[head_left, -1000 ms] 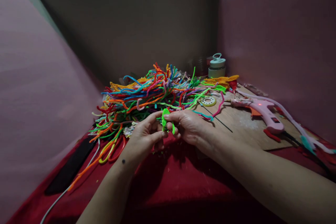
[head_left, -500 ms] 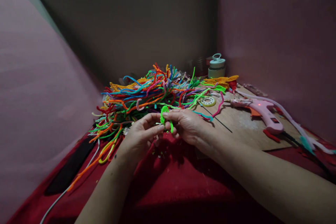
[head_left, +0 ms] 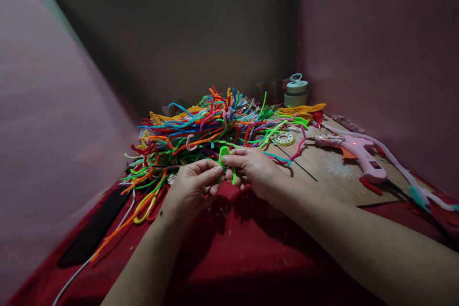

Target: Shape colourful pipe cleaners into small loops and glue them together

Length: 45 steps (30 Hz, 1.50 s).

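Observation:
A bright green pipe cleaner [head_left: 224, 149], bent into a narrow loop, stands between my two hands. My left hand [head_left: 196, 182] pinches its left side between thumb and forefinger. From the right, my right hand [head_left: 253, 168] grips the loop with its thumb and fingers, and one green end hangs below the thumb. Parts of the loop are covered by my fingertips. Just behind my hands lies a large pile of pipe cleaners [head_left: 201, 126] in many colours.
A pink hot glue gun [head_left: 358, 150] with a lit red light lies on a brown board [head_left: 333, 184] at the right. A tape roll [head_left: 284, 138] and a mint container [head_left: 296, 93] are farther back. At left, a black flat strip [head_left: 95, 229] rests on the red cloth [head_left: 247, 248].
The green loop has become narrower and more upright. My left fingers have shifted to close on its left side, while my right hand keeps its hold almost in place.

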Tool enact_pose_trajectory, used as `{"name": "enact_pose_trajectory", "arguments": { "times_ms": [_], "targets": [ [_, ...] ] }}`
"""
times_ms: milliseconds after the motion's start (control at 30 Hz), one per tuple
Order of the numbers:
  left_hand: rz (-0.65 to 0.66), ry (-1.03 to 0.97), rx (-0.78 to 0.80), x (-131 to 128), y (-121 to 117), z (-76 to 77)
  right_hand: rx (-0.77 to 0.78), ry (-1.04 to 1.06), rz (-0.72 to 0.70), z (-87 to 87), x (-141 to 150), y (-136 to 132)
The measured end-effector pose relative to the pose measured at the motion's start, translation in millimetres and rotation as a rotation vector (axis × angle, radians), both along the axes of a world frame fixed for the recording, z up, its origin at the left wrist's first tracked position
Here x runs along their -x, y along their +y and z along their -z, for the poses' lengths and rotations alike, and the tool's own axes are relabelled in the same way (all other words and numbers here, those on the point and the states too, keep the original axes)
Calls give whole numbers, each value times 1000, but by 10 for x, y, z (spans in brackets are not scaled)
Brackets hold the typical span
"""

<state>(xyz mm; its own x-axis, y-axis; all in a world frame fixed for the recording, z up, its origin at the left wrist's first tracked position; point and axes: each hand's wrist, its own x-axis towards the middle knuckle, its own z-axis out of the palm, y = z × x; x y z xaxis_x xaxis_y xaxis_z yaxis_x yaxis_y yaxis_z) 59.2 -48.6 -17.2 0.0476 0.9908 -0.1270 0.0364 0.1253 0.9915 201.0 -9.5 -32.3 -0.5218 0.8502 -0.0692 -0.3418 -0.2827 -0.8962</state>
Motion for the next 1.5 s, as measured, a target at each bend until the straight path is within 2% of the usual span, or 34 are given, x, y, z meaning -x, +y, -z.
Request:
{"name": "enact_pose_trajectory", "arguments": {
  "times_ms": [133,333,567,667,867,933,1067,1300,1500],
  "targets": [
    [-75,72,-71,-28,-22,-20,-29,-13,12,-12,-1,-9],
    [-203,58,-182,-47,-28,-41,-9,170,-131,-18,-24,2],
    [-219,127,-226,-33,-25,-26,2,71,-239,5,-22,-31],
    [-218,162,-245,-36,-29,-20,-8,54,-180,9,7,-28],
    [-177,176,-259,-41,-31,-6,-104,101,139,-72,30,-46],
    [-156,180,-264,-57,-34,-5,-148,85,198,-97,22,-57],
    [-148,179,-298,-84,-40,-5,-252,32,229,-92,16,-59],
    [-149,181,-295,-71,-45,1,-302,23,247,-31,34,-34],
    [-160,168,-278,-85,-56,-4,-210,60,242,-23,28,-27]
  ]
}}
